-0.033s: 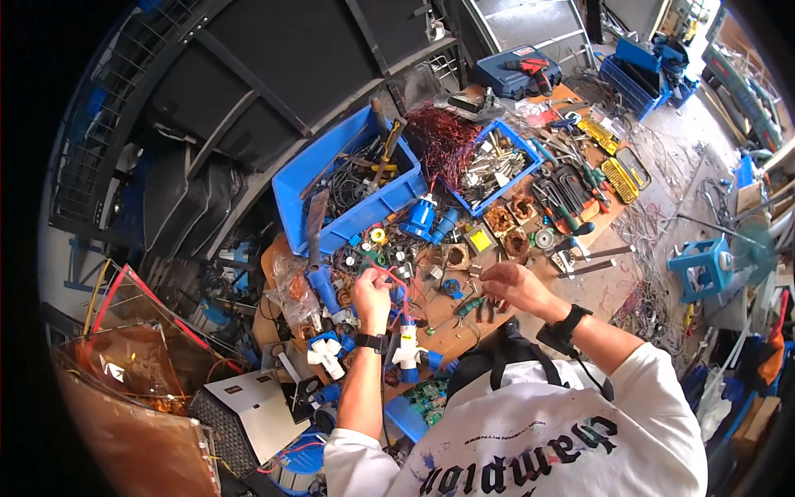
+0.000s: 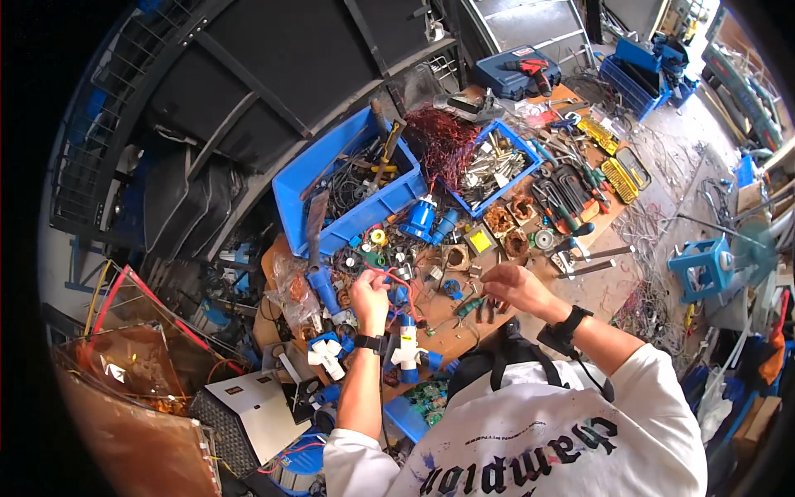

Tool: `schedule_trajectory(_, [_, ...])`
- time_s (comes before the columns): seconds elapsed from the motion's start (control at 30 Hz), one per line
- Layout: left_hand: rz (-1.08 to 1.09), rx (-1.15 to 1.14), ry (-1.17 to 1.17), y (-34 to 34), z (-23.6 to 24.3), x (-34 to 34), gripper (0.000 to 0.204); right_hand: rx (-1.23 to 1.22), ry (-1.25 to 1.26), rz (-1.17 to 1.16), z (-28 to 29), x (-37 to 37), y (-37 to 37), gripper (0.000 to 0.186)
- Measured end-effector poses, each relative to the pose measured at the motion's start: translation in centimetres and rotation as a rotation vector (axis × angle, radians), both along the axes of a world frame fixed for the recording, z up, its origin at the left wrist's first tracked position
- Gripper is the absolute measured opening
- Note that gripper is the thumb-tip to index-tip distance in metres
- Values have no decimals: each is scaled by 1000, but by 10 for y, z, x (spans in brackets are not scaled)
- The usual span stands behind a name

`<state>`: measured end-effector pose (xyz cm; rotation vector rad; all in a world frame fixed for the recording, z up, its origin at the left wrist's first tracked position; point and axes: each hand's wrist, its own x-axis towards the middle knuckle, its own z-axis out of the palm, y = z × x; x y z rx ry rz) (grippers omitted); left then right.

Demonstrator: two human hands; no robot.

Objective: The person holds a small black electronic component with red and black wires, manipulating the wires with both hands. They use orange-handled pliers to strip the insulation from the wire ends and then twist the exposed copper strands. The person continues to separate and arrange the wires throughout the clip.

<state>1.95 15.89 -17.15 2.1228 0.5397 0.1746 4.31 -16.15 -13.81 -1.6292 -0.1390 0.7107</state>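
Note:
A red wire (image 2: 401,279) comes out from my left hand (image 2: 369,295), whose fingers are pinched on it, and loops over the table's front part. Across from it, my right hand (image 2: 515,291) has its thumb and fingertips drawn together; anything between them is too small to make out. Just below the right fingertips lie pliers (image 2: 485,312) and a green-handled tool (image 2: 468,307). A round blue part (image 2: 451,288) sits between the hands. Beside my left wrist are a white pipe fitting with blue ends (image 2: 406,351) and another white fitting (image 2: 325,358).
A large blue bin (image 2: 286,199) with cables and tools stands behind my left hand. Next to it are copper-coloured wire (image 2: 443,141) and a blue tray (image 2: 464,201) of metal pieces. Hand tools, a bit set (image 2: 619,180) and a red drill (image 2: 537,73) lie farther right.

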Motion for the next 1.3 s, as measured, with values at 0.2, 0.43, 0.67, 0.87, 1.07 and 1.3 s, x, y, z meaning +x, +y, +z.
schedule_trajectory(0.2, [140, -367, -65, 4, 3, 3, 16, 55, 33, -4, -4, -2, -12, 22])
schedule_trajectory(0.43, [310, -704, -70, -6, 43, 4, 24, 214, 283, 99, 8, -1, -4, 28])
schedule_trajectory(0.67, [316, -669, -96, -22, 57, -2, 25, 363, -61, 51, -15, -4, 45, 56])
schedule_trajectory(0.87, [316, -679, -118, -23, 70, -6, 31, 335, 276, 26, -53, 9, 31, 64])
schedule_trajectory(1.07, [374, -652, -218, -26, 54, -5, 25, 312, 370, 46, -45, 11, 6, 48])
schedule_trajectory(1.3, [497, -681, -311, -1, 25, -6, 20, 232, 367, 76, -35, 6, -17, 30])
